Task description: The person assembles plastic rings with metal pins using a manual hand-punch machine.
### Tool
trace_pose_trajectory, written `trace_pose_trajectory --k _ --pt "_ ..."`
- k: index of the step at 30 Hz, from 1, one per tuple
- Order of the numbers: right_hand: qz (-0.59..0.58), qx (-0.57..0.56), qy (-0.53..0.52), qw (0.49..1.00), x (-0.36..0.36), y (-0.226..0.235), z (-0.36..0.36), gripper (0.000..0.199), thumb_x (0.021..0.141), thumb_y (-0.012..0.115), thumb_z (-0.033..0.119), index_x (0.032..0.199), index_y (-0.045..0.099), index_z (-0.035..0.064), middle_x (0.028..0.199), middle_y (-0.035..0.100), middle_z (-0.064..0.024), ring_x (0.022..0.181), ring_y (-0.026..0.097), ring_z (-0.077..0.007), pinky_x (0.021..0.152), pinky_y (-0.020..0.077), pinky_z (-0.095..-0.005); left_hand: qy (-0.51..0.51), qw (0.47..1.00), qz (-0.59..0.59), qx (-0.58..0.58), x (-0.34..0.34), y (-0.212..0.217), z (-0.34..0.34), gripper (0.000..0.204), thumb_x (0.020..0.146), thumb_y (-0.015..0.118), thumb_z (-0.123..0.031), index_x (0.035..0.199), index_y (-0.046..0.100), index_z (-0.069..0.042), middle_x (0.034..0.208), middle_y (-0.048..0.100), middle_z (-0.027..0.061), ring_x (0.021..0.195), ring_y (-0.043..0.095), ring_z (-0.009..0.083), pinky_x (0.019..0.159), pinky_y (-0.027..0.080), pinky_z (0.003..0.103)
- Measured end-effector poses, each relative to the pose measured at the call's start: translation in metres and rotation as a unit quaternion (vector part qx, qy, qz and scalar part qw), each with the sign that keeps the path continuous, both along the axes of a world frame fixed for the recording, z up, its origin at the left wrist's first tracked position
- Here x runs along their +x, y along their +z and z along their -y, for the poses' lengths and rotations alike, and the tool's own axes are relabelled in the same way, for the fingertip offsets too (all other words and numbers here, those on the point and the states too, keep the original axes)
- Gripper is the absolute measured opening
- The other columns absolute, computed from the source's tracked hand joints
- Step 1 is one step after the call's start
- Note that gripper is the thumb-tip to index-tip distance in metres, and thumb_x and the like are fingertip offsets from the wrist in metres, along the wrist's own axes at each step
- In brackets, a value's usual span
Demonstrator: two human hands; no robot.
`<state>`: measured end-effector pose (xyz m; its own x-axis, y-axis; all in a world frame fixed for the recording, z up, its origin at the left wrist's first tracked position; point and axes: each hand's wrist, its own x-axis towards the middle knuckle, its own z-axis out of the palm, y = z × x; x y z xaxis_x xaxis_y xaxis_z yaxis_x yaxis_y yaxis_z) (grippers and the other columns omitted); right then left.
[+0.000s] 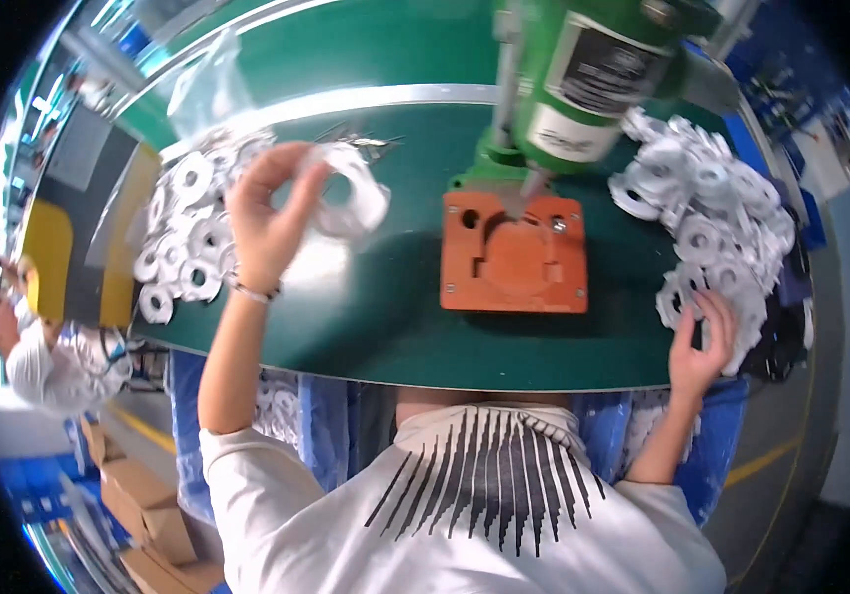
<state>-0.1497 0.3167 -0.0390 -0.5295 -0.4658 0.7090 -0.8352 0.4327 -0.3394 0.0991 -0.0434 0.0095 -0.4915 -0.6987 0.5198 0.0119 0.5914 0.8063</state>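
Note:
Raised over the left part of the green table, my left hand [277,203] pinches a white ring-shaped plastic part [356,193] between thumb and fingers; the part is blurred. At the right, my right hand [705,342] rests at the near end of a pile of similar white rings [732,228], its fingers curled at one of them; whether it grips that ring is hard to make out. Between my hands an orange fixture block [514,277] with a round recess sits under a green bench press [583,89], whose tool tip hangs just above the block's far edge.
A second heap of white rings [192,238] lies at the left, beside a yellow and grey box [79,228]. Thin metal pieces [361,142] lie near the table's back. Blue-lined bins [321,426] stand below the front edge. Another person [54,361] is at far left.

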Motion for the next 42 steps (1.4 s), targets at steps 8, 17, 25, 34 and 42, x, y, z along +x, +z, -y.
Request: trace_pose_trajectory --k 8,17,25,34,42 --pt "0.041 0.183 -0.002 0.982 -0.018 -0.002 -0.01 0.042 0.077 0.064 0.01 0.117 0.052 0.0026 0.133 0.043 -0.013 0.126 0.034 -0.0334 0.103 0.0261 -0.0464 0.433 0.862 0.159 -0.21 0.2 0.028 0.13 0.026 0.076 0.068 -0.028 0.089 0.068 -0.006 0.075 0.067 0.004 0.062 0.059 0.0081 0.06 0.047 0.023" --pt "0.077 0.25 0.015 0.965 -0.032 -0.011 -0.012 0.046 0.077 0.064 0.01 0.118 0.049 -0.0026 0.129 0.045 -0.0171 0.122 0.039 -0.0341 0.103 0.0283 -0.0419 0.413 0.829 0.357 -0.12 0.205 -0.014 0.151 0.028 0.076 0.064 -0.028 0.092 0.066 -0.005 0.085 0.067 0.0119 0.081 0.065 0.0238 0.076 0.049 0.032" --pt "0.085 0.135 0.052 0.986 -0.028 -0.01 0.003 0.041 0.066 0.074 0.007 0.103 0.059 0.001 0.111 0.058 -0.0151 0.102 0.056 -0.0309 0.087 0.0455 -0.0363 0.328 0.775 0.308 -0.444 0.158 0.032 0.114 0.03 0.076 0.065 -0.008 0.105 0.061 -0.005 0.106 0.063 0.0111 0.099 0.058 0.0268 0.087 0.044 0.034" --pt "0.142 0.045 0.098 0.984 -0.033 -0.009 0.002 0.03 0.062 0.077 0.008 0.088 0.064 0.001 0.096 0.064 -0.0117 0.091 0.06 -0.0268 0.08 0.0474 -0.0334 -0.015 0.904 0.154 -0.399 -0.045 0.007 -0.035 0.03 0.073 0.061 0.003 0.102 0.061 -0.005 0.105 0.062 0.0092 0.099 0.056 0.0281 0.088 0.042 0.035" --pt "0.145 0.081 0.068 0.984 -0.027 0.0 0.001 0.025 0.07 0.064 -0.005 0.092 0.067 0.0049 0.096 0.065 -0.0093 0.087 0.063 -0.0219 0.072 0.049 -0.0288 -0.186 0.963 0.073 -0.183 -0.075 -0.043 -0.045 0.029 0.09 0.037 -0.013 0.1 0.059 0.004 0.099 0.061 0.0165 0.096 0.056 0.0299 0.085 0.042 0.034"
